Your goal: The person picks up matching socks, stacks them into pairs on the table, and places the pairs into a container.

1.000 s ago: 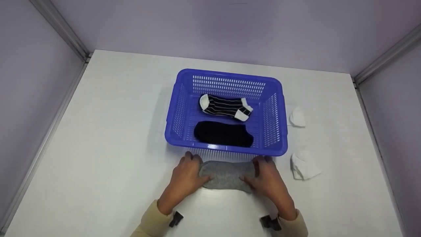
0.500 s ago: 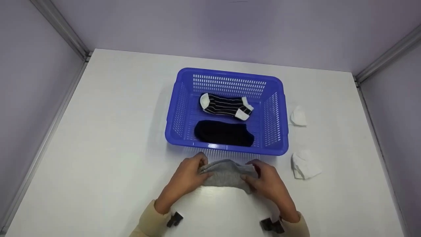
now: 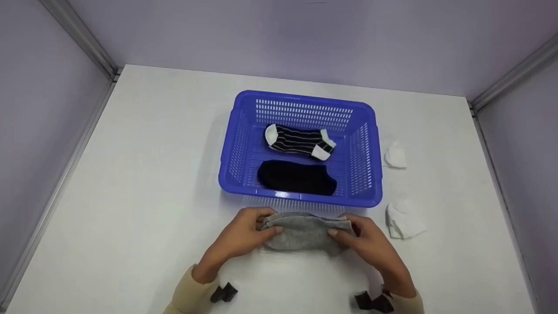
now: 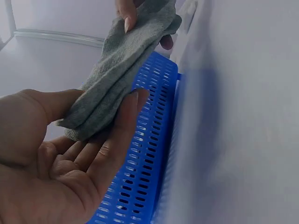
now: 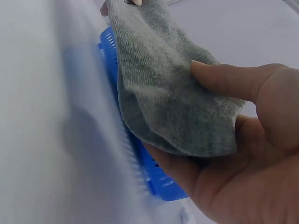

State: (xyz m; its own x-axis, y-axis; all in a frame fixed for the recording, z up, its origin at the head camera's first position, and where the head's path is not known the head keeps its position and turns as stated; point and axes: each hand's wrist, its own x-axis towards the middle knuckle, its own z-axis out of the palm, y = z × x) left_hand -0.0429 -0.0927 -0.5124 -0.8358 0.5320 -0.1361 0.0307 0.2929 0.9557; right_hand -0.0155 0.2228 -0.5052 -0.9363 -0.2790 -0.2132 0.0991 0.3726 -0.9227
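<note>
A pair of grey socks (image 3: 301, 233), layered together, is held up at the near side of the blue basket (image 3: 301, 198). At one end my left hand (image 3: 244, 231) pinches them between thumb and fingers. My right hand (image 3: 366, 237) grips the other end, thumb on the near face and fingers behind. In the left wrist view the grey socks (image 4: 117, 74) show folded layers at the left hand (image 4: 70, 163). The right wrist view has the socks' ribbed end (image 5: 177, 102) in the right hand (image 5: 243, 154).
Inside the basket lie black striped socks (image 3: 298, 141) with white toes and heels, and plain black socks (image 3: 296, 176) nearer the front. Two white sock bundles (image 3: 395, 155) (image 3: 404, 219) rest on the white table (image 3: 130, 174) right of the basket.
The grey socks were flat on the table; both hands have lifted them and tilted them up. The hands have turned, and the right has shifted slightly right. The basket has stayed put.
</note>
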